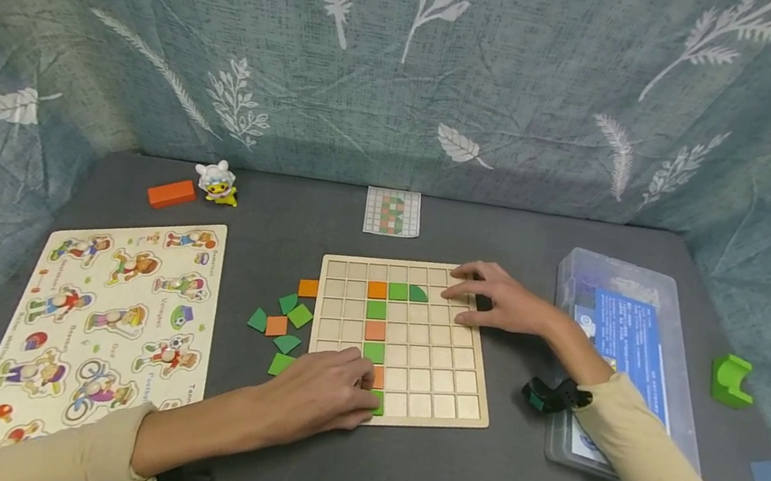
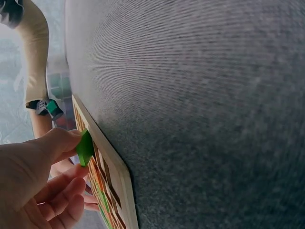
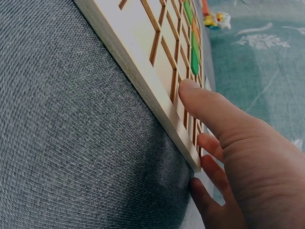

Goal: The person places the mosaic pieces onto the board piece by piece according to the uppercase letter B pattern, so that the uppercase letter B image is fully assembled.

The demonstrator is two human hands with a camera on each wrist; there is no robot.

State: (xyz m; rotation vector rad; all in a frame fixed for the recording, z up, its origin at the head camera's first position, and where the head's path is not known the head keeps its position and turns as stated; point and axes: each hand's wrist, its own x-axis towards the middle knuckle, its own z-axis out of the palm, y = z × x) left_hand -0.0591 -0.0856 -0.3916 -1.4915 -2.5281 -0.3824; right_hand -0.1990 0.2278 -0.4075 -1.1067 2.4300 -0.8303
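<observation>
Partly filled, the square pale-wood grid board (image 1: 438, 363) carries a short column of orange and green tiles (most cells bare). At its near edge the left hand (image 1: 327, 393) pinches a green square tile (image 2: 85, 148) over a cell. The right hand (image 1: 496, 297) rests flat-fingered on the far right corner. Loose green and orange tiles (image 1: 281, 320) wait left of the board.

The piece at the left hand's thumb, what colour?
Green, best seen in the left wrist view.
</observation>
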